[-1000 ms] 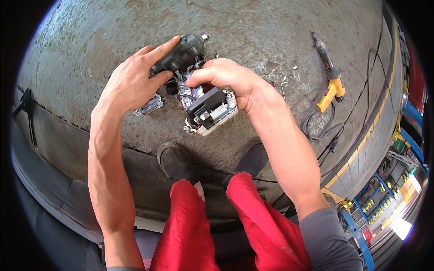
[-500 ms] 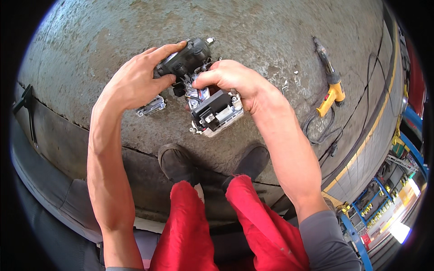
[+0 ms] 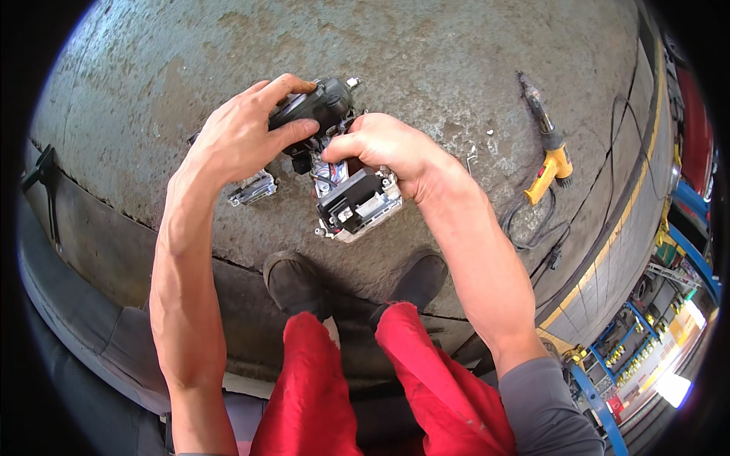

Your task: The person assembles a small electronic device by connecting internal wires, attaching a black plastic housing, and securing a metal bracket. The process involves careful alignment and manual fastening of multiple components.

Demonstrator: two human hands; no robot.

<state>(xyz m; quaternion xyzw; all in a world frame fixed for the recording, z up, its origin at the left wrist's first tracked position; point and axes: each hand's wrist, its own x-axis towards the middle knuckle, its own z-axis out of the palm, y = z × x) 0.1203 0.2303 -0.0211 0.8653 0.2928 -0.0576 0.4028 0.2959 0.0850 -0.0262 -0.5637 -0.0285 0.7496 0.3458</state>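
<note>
A rounded black housing point(image 3: 328, 104) adjoins a slanted silver and black assembly point(image 3: 351, 199).

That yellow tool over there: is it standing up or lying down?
Lying down: the yellow tool shows its side, with barrel and handle both stretched along the floor.

Garage-like room, rough concrete floor

Worn grey-brown concrete floor point(image 3: 456, 53) fills most of the view, blotchy, with pale scuffed patches. Dark seam runs across its nearer part. At right, a yellow stripe point(image 3: 566, 302) edges a band of pale tiles point(image 3: 601, 298). Past that, blue-framed shelves point(image 3: 631, 353) with rows of small yellowish items, too small to identify. Blue post point(image 3: 589, 395) alongside. Glaring white light point(image 3: 673, 389), lower right. Dark grey padded seat point(image 3: 68, 327), lower left.
</note>
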